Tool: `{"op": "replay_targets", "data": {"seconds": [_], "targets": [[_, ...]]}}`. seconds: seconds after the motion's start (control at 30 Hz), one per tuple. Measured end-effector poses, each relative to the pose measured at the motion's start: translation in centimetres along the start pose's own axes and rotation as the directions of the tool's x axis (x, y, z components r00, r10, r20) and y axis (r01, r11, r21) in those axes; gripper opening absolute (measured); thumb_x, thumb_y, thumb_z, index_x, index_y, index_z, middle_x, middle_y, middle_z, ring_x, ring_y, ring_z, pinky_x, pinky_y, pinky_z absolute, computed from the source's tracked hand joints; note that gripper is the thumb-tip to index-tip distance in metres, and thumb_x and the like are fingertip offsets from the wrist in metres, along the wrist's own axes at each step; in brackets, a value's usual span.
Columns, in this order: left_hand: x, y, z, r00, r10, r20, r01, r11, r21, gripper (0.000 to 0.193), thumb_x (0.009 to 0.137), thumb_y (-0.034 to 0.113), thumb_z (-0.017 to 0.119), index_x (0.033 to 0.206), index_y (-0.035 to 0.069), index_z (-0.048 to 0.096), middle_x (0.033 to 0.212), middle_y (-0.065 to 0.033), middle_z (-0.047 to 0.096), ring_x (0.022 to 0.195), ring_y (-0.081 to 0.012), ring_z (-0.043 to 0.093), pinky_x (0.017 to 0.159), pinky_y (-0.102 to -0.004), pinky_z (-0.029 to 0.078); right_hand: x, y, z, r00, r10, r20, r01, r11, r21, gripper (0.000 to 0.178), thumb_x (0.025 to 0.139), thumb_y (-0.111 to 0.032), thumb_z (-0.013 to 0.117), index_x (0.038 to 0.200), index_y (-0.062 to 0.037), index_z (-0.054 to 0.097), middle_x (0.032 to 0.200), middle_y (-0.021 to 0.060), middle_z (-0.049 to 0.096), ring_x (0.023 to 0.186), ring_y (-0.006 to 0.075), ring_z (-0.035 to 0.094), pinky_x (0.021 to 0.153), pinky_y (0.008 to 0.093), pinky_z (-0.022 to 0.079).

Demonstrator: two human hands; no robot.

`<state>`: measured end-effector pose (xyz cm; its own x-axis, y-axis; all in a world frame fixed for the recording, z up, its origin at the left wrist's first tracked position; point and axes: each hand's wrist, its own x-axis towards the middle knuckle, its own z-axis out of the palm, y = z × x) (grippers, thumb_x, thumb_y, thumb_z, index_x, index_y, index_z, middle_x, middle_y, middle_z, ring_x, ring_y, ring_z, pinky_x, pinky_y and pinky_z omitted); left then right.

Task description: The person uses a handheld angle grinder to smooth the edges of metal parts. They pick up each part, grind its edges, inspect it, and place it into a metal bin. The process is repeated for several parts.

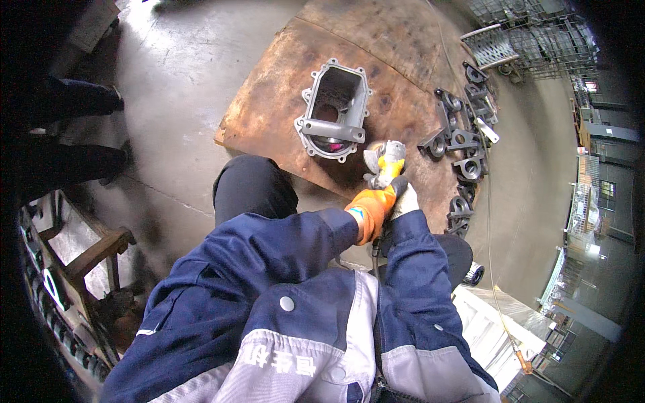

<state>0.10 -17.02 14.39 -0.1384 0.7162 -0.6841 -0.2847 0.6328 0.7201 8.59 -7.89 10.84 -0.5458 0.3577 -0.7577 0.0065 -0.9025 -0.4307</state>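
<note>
A yellow angle grinder (388,168) with a grey metal head points away from me over the wooden board (269,107). My left hand (373,209), in an orange glove, is closed round its body. Close against it, my right hand (407,201), in a whitish glove, also grips the tool; its fingers are partly hidden. Just beyond and left of the grinder's head stands an open grey metal housing (366,94) with a flanged, bolt-holed rim. Across its near end lies a flat metal bar (329,130) with rounded, holed ends. Whether the disc spins I cannot tell.
Several grey metal brackets (463,140) with round bores line the board's right side. A thin cable (488,221) runs along the floor past them to an orange connector (523,363). Another person's legs (80,97) show at the left, above a wooden frame (101,252).
</note>
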Motion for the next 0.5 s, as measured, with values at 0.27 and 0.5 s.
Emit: {"op": "replay_targets", "data": {"seconds": [0.27,0.5], "targets": [[-2.7,1.7,-1.0,0.968,-0.184,-0.168,0.182,0.983,-0.028,0.088,0.073,0.071,0.05,0.115,-0.007,0.055,0.117,-0.0262,0.057,0.113,-0.0362,0.053,0.092,-0.0387,0.042,0.9,0.6,0.9,0.981,0.056,0.188,-0.051,0.998,-0.031,0.061,0.082,-0.022,0.055,0.129,0.0104,0.035,0.087,0.0137,0.056,0.07,0.0194,0.055,0.062,0.0283,0.049],[-2.6,0.2,-2.2,0.987,-0.062,-0.15,0.05,0.995,-0.085,0.086,0.077,0.069,0.048,0.115,-0.007,0.051,0.118,-0.0275,0.055,0.111,-0.0377,0.054,0.087,-0.0425,0.044,2.3,0.9,3.2,0.951,0.121,0.283,-0.133,0.991,0.024,0.047,0.082,-0.02,0.054,0.117,0.0091,0.046,0.087,0.0147,0.059,0.067,0.0194,0.057,0.061,0.0275,0.049]]}}
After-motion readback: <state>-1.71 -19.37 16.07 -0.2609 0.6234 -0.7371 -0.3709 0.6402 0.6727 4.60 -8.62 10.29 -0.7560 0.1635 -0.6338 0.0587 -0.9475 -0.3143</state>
